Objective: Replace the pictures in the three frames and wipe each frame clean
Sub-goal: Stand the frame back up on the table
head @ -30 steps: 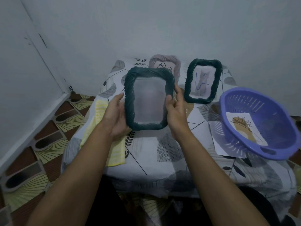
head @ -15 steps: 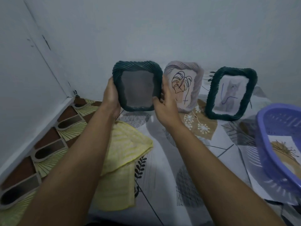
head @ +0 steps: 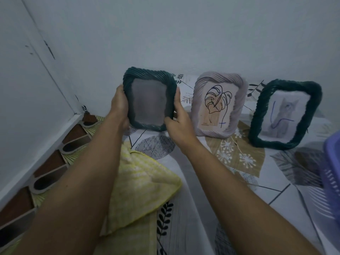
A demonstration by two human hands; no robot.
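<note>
A dark green rope-edged frame with a blank grey pane is upright at the table's far left, near the wall. My left hand grips its left edge and my right hand grips its right edge and lower corner. To its right stands a pale lilac frame with a leaf line drawing. Further right, a second dark green frame leans back with a faint grey picture marked by a blue line. A yellow cloth lies crumpled under my left forearm.
The table wears a leaf-patterned cover. A purple plastic basket pokes in at the right edge. White walls close off the back and left. Patterned floor tiles show beside the table on the left.
Both hands carried the green frame from in front of me away to the far left of the table, beside the lilac frame, and lowered it toward the surface. The view moved closer.
</note>
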